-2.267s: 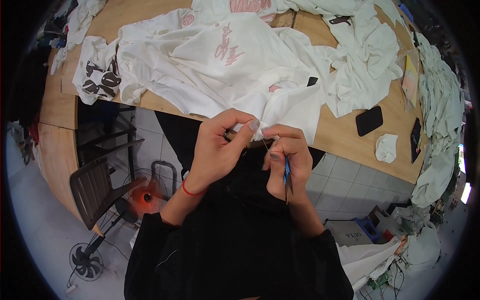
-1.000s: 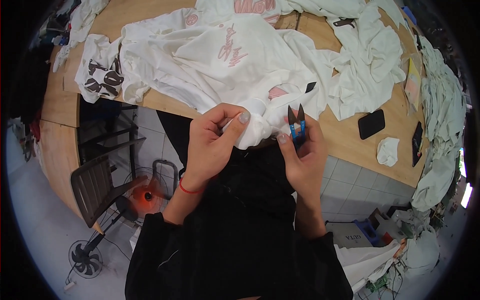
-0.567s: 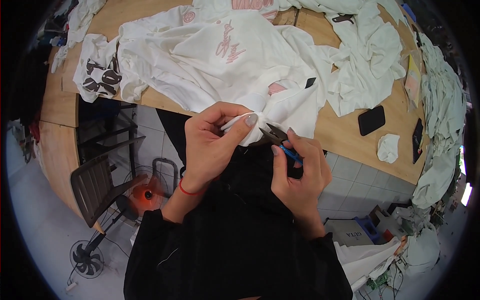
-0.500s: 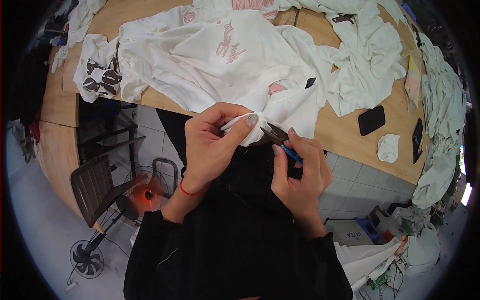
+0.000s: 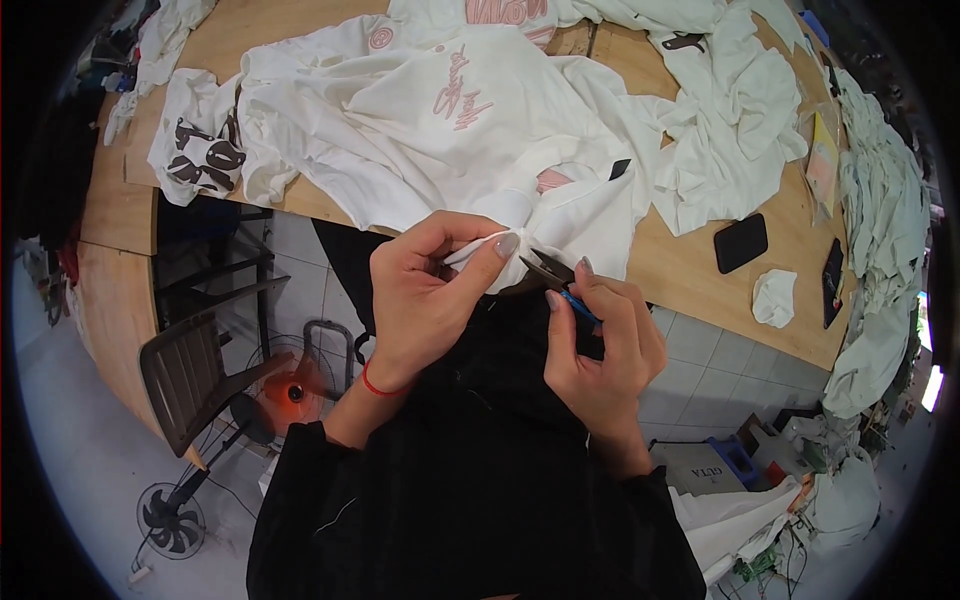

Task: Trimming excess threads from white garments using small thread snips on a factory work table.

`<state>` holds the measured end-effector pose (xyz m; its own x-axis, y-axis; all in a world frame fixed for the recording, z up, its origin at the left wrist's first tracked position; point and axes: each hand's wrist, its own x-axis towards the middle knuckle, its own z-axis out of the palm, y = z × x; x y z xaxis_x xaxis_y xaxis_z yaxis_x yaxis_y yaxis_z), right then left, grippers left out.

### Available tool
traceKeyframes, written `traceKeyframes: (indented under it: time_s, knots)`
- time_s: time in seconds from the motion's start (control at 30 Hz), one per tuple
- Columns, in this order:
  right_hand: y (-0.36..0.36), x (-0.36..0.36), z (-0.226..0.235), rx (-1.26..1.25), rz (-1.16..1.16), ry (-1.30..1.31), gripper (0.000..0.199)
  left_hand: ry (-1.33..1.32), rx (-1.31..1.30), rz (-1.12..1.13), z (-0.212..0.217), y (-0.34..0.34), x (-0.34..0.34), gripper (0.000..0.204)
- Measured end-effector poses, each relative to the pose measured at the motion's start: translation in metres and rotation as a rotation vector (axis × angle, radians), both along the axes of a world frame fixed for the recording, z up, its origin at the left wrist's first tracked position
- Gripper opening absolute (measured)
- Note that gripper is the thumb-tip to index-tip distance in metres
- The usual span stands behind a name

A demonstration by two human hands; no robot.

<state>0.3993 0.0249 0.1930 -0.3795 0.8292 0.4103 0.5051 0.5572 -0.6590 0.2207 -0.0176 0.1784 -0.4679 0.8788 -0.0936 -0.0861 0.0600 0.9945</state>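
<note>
Head view: left hand (image 5: 430,290) pinches white garment (image 5: 480,130); right hand (image 5: 608,345) grips snips (image 5: 557,277); likely trimming, next move needs steadiness.

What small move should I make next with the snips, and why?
Perhaps close the snips gently: your right hand holds their blades parted close to the white cloth, and your left hand pinches it right beside them. Check first, though; I can't make out a thread between the blades.

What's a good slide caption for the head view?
Left hand pinches a white garment while the right hand holds blue-handled snips beside the pinched cloth.
</note>
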Motion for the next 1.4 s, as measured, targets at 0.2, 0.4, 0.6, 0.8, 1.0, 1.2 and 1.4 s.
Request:
traceKeyframes:
  time_s: [0.2,0.4,0.6,0.8,1.0,1.2,1.4]
  knots:
    - [0.004,0.0,-0.003,0.072,0.029,-0.005,0.028,0.086,0.017,-0.001,-0.001,0.0,0.001,0.012]
    - [0.011,0.003,-0.003,0.043,0.085,0.034,0.028,0.146,0.037,-0.018,-0.003,0.0,-0.002,0.012]
    - [0.02,0.007,-0.014,-0.1,0.135,0.155,0.03,0.038,-0.003,-0.044,-0.005,0.002,-0.003,0.012]
    - [0.02,0.012,-0.028,-0.256,0.186,0.265,0.033,-0.134,-0.041,-0.103,-0.01,-0.003,-0.007,0.013]
    - [0.017,0.015,-0.042,-0.341,0.232,0.346,0.036,-0.27,-0.069,-0.138,-0.009,-0.002,-0.008,0.013]
    - [0.011,0.008,-0.054,-0.265,0.307,0.454,0.033,-0.308,-0.103,-0.127,-0.014,-0.001,-0.007,0.014]
    - [0.012,0.015,-0.053,-0.267,0.201,0.376,0.037,-0.29,-0.083,-0.077,-0.007,-0.002,-0.006,0.015]
